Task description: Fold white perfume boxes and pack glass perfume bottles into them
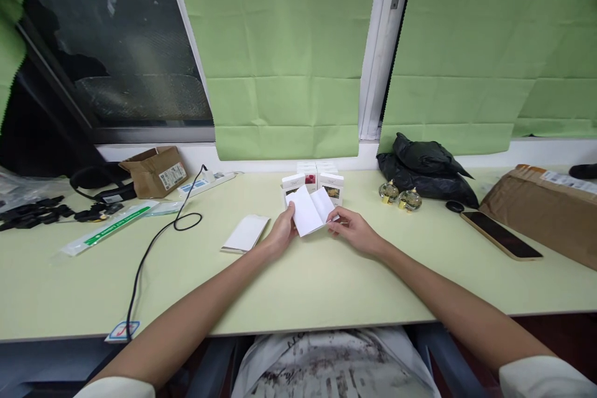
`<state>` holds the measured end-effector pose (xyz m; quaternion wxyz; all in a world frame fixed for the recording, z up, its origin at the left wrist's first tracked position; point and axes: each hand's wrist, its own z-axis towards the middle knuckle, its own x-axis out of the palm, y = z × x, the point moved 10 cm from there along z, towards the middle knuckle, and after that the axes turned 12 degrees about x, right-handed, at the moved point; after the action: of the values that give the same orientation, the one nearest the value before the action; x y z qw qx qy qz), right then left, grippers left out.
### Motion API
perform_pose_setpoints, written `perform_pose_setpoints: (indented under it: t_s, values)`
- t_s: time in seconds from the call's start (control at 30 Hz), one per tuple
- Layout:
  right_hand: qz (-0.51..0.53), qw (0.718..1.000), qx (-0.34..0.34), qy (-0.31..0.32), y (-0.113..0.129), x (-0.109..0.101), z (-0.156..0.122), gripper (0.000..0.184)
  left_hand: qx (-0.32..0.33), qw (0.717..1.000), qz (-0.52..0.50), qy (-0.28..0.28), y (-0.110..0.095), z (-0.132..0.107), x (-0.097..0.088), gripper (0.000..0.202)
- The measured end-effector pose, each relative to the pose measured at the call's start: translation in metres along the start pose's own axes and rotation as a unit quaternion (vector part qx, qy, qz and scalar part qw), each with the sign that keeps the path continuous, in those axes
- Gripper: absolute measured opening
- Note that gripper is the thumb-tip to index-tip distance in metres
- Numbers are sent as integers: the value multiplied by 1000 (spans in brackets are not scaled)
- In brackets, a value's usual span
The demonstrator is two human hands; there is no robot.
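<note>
A folded sheet of white paper (305, 211) is held up above the middle of the table, a crease dividing it into two panels. My left hand (282, 230) grips its left edge, thumb on the front. At the lower right corner, the fingers of my right hand (352, 230) pinch the other panel. Just behind the paper stand small white boxes (332, 185) with printed pictures, partly hidden by it. To the left of my left hand lies a stack of folded white paper (245, 233).
At the left are an open cardboard box (156, 174), a power strip (209, 181), a black cable (152, 249) and a green-labelled plastic packet (112, 227). At the right sit glass bottles (409, 199), a black plastic bag (426, 171), a phone (501, 235) and a large brown parcel (545, 211).
</note>
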<state>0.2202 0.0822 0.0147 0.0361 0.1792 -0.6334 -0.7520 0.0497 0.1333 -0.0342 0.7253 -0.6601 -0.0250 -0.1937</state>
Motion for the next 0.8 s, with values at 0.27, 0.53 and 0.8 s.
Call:
perform_pose_setpoints:
  t_s: [0.27,0.53,0.8]
  values:
    - [82,996,11,-15,-10,-5,7,38,8,999,-20,25,-14,-5,14,66]
    - [102,993,8,-57,-3,-14,4,41,28,996,2,79,-20,-10,24,65]
    - [108,992,-6,-64,3,-11,-1,36,85,985,85,125,-33,-20,37,58]
